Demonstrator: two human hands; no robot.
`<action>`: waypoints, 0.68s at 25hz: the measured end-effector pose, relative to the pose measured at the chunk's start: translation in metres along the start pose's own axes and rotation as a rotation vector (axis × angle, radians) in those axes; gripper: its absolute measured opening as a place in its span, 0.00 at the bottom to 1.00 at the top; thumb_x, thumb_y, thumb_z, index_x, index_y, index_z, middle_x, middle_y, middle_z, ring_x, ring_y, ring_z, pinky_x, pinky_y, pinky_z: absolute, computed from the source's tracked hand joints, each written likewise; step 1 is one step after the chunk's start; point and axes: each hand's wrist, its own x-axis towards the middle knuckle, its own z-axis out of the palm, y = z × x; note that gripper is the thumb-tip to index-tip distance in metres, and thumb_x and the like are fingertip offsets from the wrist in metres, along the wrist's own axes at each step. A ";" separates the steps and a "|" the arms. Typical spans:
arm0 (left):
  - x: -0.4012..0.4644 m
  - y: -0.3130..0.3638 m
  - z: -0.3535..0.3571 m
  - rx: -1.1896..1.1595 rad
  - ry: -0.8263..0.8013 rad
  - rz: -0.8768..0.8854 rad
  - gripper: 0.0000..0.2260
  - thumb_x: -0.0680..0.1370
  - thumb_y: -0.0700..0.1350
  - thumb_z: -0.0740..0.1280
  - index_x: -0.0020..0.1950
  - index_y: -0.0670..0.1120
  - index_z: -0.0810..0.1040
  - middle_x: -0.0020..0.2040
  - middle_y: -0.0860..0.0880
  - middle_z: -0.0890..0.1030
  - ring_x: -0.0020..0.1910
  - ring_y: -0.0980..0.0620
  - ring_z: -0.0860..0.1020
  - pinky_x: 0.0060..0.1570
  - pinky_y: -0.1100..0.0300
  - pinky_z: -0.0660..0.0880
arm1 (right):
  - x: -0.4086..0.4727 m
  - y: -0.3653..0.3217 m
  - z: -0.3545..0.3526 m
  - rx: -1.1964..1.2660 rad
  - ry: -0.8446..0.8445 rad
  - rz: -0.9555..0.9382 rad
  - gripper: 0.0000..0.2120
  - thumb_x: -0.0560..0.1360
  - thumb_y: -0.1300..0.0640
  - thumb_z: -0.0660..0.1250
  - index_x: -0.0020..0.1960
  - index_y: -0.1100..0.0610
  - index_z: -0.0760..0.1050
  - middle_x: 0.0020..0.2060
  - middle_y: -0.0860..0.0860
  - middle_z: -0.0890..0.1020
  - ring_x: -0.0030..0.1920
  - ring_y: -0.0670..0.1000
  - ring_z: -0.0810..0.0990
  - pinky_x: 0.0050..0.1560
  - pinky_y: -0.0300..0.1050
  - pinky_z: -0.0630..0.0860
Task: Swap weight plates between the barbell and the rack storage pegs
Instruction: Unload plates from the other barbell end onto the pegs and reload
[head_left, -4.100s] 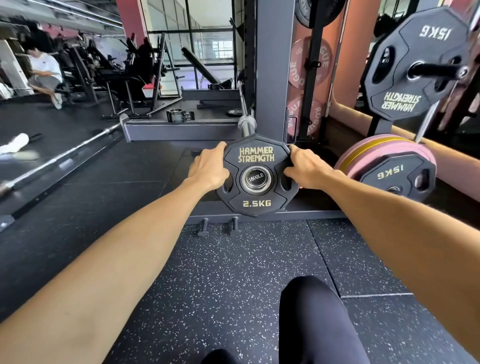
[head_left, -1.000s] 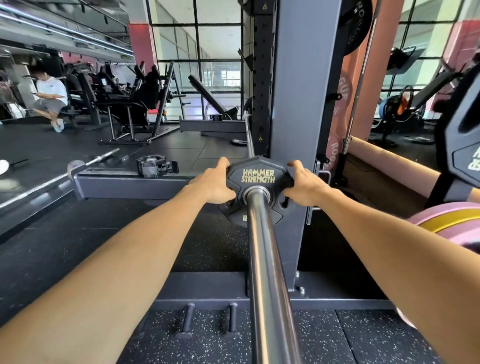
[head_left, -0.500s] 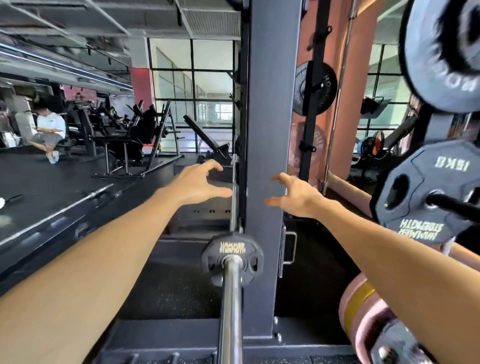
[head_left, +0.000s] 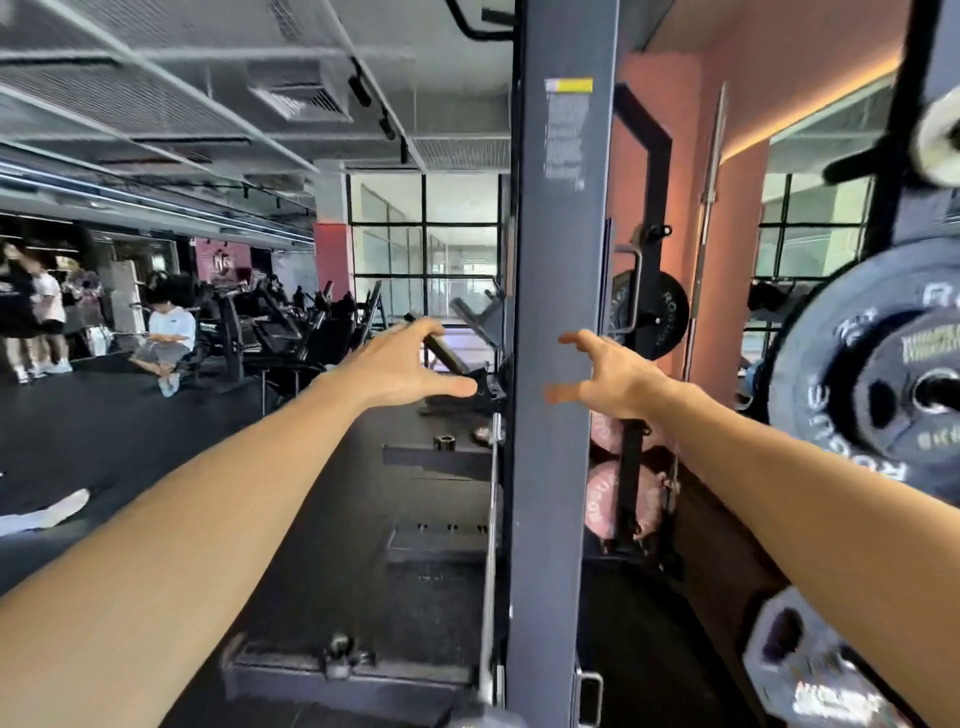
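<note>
Fingers spread, both empty: left hand (head_left: 402, 371), right hand (head_left: 610, 376). Turn right, grip black plate (head_left: 883, 364) by rim, two-handed.

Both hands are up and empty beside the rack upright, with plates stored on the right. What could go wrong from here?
The right hand is open, close to the grey upright, and could knock against it. The large black plate hangs close by the right forearm, so a sideways swing may hit it. The frame is blurred, so aim may suffer.

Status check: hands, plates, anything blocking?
Left hand and right hand open, empty, raised either side of rack upright. Big black plate on peg, far right. No plate in hand; upright between hands.
</note>
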 end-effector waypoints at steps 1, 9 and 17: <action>0.006 0.008 -0.022 0.007 0.008 -0.003 0.43 0.63 0.69 0.73 0.73 0.55 0.63 0.74 0.50 0.66 0.71 0.47 0.67 0.68 0.47 0.67 | 0.010 -0.013 -0.019 0.013 0.008 -0.006 0.39 0.67 0.37 0.71 0.73 0.44 0.60 0.69 0.53 0.69 0.67 0.56 0.72 0.67 0.57 0.68; 0.002 0.030 -0.088 0.011 0.026 0.060 0.41 0.64 0.67 0.73 0.73 0.56 0.64 0.74 0.52 0.64 0.71 0.49 0.66 0.68 0.48 0.66 | 0.017 -0.051 -0.072 0.027 -0.006 -0.001 0.40 0.66 0.36 0.71 0.73 0.43 0.59 0.70 0.52 0.68 0.66 0.57 0.72 0.68 0.59 0.67; 0.021 0.121 -0.055 -0.006 -0.021 0.105 0.42 0.64 0.69 0.73 0.73 0.56 0.64 0.73 0.52 0.65 0.68 0.50 0.70 0.65 0.48 0.69 | -0.028 0.039 -0.143 -0.074 0.037 0.102 0.40 0.65 0.34 0.71 0.72 0.43 0.61 0.67 0.51 0.72 0.65 0.56 0.73 0.67 0.58 0.69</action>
